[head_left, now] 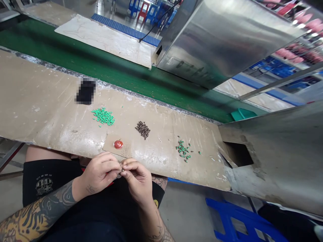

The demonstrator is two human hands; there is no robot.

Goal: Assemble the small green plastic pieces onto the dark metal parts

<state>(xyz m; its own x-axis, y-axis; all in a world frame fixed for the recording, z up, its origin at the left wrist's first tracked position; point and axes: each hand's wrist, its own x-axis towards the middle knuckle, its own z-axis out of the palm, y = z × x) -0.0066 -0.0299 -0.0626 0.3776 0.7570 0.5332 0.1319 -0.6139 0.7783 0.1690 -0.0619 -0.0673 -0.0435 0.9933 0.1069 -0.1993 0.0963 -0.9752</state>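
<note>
On my feed the person's left hand [99, 173] and right hand [137, 181] sit together just over the near edge of the desk [50, 111], knuckles almost meeting. The fingertips [121, 164] of both close on a tiny bead [122, 170], pinched between them and partly hidden, too small for me to make out its exact form. A sliver of red shows under the left hand, but I can't tell what it is.

Just beyond the hands, close to the left one, a cardboard square [113, 146] lies at the desk edge, carrying a round red dish [118, 144] and a scatter of pale grains [125, 150]. Farther along I see three separate heaps: green beads [103, 116] beyond the card, dark brown beads [142, 129] to the right of them, and a looser spread of green pieces [183, 150] well to the right of the hands. A pixelated black object [85, 90] lies near the far edge of the desk.

Past that edge runs a green conveyor belt [101, 70] under a stainless steel hood [214, 43]. A blue stool [239, 218] stands on the floor below the desk, to the right of the person.
</note>
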